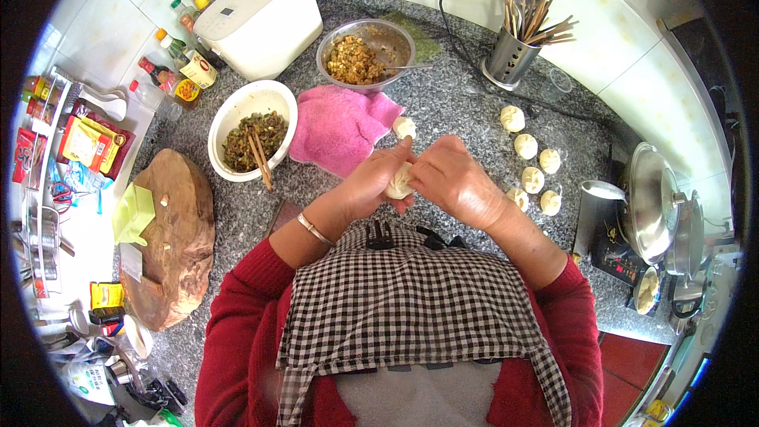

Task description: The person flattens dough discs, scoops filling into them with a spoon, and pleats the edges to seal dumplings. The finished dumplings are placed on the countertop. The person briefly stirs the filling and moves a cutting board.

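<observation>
My left hand [369, 182] cradles a pleated filled dough bun [399, 182]. The fingertips of my right hand [453, 181] pinch the bun's edge. Just beyond my hands lies a small piece of dough [404, 127], beside a pink cloth [341, 127]. A white bowl [283, 95] of dark chopped filling, with wooden chopsticks [260, 157] in it, stands to the left. Farther back is a steel bowl [403, 41] of orange-brown filling with a metal utensil. Several pleated buns [533, 179] sit on the granite counter at the right.
At the left are a thick wooden board [178, 237] and condiment bottles [193, 65]. A white appliance [261, 18] stands at the back. A perforated steel chopstick holder [511, 59] and black cable [459, 41] are behind the buns. A lidded pan [649, 201] stands at the right.
</observation>
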The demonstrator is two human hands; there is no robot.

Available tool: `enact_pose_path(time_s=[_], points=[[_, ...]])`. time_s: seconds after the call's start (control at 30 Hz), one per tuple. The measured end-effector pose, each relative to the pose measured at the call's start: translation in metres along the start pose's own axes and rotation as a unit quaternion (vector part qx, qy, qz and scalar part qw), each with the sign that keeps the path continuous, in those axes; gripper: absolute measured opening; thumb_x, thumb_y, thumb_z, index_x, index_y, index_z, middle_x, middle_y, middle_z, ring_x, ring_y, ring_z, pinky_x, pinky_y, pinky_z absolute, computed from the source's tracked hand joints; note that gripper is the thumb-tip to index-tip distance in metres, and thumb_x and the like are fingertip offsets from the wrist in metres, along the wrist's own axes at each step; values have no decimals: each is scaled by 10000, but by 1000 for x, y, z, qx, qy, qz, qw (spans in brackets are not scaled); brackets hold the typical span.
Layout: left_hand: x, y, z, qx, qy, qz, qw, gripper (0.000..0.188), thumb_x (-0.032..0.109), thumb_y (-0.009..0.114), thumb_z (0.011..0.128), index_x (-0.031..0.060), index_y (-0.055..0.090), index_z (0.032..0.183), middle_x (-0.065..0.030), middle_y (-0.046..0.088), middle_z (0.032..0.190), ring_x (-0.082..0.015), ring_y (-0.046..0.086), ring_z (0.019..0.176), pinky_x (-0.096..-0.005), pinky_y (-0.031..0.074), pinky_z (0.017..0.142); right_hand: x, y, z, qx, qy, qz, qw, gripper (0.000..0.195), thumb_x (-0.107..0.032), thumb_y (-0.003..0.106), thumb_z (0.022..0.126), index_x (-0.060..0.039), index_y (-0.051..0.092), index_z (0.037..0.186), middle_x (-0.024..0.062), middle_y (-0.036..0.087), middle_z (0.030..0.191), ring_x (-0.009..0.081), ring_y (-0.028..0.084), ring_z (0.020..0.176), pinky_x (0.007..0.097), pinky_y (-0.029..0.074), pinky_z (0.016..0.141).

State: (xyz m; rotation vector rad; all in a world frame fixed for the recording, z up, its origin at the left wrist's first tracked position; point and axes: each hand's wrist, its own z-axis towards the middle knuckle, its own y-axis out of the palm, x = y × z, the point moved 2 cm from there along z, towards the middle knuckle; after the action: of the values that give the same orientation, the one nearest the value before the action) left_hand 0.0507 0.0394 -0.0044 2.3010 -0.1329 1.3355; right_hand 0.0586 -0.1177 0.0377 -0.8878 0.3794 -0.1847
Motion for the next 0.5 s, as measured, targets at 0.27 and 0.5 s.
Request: enact_pose_path(time_s=[0.27, 0.5], points=[[6, -5, -1, -37, -75, 121, 989, 439, 430, 417, 975, 27, 592, 966, -39, 599, 666, -123, 580, 527, -239, 442, 430, -4, 4, -2, -4, -81, 11, 997, 121, -113, 616, 673, -77, 562, 775, 26, 532, 737, 210, 579, 742, 337, 463, 767], [-5, -10, 9, -16, 91, -47, 995, 436, 440, 349, 992, 62, 562, 1035, -16, 584, 733, -81, 487, 500, -192, 317, 392, 0, -3, -3, 49, 11, 2, 999, 242, -91, 757, 661, -74, 613, 854, 36, 592, 805, 230, 587, 790, 362, 478, 784]])
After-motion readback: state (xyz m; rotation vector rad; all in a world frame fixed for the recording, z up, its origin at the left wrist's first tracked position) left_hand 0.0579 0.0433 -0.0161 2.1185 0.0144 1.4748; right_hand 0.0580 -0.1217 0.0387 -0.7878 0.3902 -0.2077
